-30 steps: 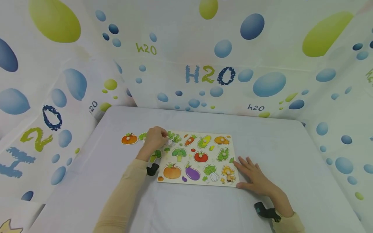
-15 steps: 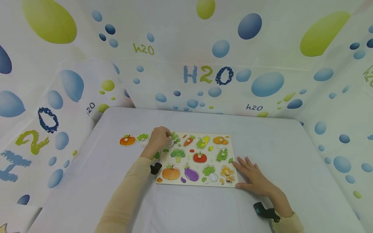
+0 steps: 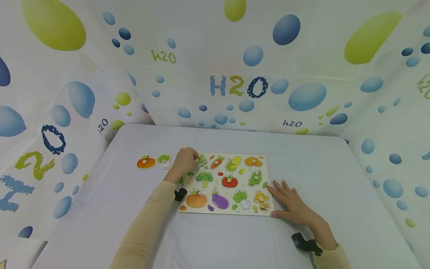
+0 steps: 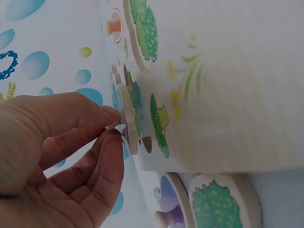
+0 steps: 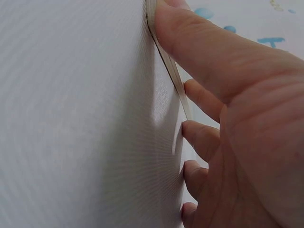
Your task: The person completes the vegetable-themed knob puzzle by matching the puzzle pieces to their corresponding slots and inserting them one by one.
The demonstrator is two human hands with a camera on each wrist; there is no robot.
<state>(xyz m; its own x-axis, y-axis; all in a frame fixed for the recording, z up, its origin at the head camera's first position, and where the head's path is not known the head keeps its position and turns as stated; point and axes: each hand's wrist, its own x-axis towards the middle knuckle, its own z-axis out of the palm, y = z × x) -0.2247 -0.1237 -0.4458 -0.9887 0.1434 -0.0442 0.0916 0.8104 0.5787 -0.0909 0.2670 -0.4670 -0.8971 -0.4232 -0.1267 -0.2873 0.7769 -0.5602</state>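
A wooden vegetable puzzle board (image 3: 231, 212) lies flat on the table. At its far left corner my left hand (image 3: 183, 162) pinches the knob of a puzzle piece between thumb and fingers. In the left wrist view that puzzle piece (image 4: 126, 116) appears edge-on, tilted at the board's surface; its picture faces away, and I cannot tell whether it is seated. My right hand (image 3: 291, 204) rests at the board's right edge with fingers spread. The right wrist view shows its thumb (image 5: 199, 47) against the board's side.
Left of the board lie a pumpkin piece (image 3: 146, 162) and a bok choy piece (image 3: 164, 161). A broccoli piece (image 4: 216, 204) and a purple knobbed piece (image 4: 171, 190) lie near my left hand. Knobbed tomato (image 3: 230, 181) and corn (image 3: 233, 163) pieces sit in the board.
My left hand has shifted slightly right over the board's corner, still pinching the piece, uncovering the bok choy piece. The right hand has stayed at the board's edge.
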